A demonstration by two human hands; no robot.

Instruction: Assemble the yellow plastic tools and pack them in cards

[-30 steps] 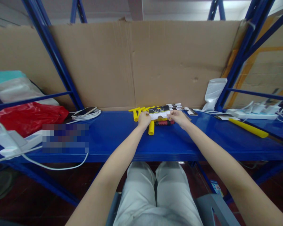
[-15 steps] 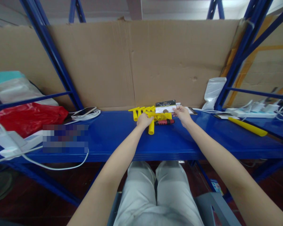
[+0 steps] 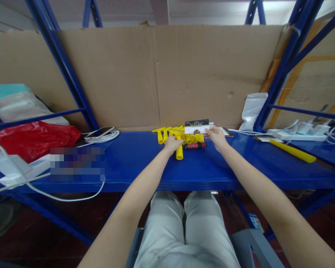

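My left hand (image 3: pixel 172 144) is closed on a yellow T-shaped plastic piece (image 3: pixel 179 153), whose round hollow end points toward me. My right hand (image 3: pixel 217 137) pinches the right edge of a black and white packaging card (image 3: pixel 197 128). The card stands slightly raised over the yellow pieces. More yellow T-shaped pieces (image 3: pixel 160 137) lie in a row behind and beside my left hand. Between my hands, a red and black handle-like thing (image 3: pixel 195 145) rests on the blue shelf top (image 3: pixel 139 160), partly covered by the yellow pieces.
A scraper-like tool with a yellow handle (image 3: pixel 293 150) lies at right, near a white power strip (image 3: pixel 297 134) and cables. At left are a phone (image 3: pixel 101 132) on coiled cable and a red bag (image 3: pixel 39 139). A cardboard sheet (image 3: pixel 114 74) closes the back.
The card in my right hand has shifted very slightly to the right and turned more level. My left hand stays on the yellow piece, nearly still.
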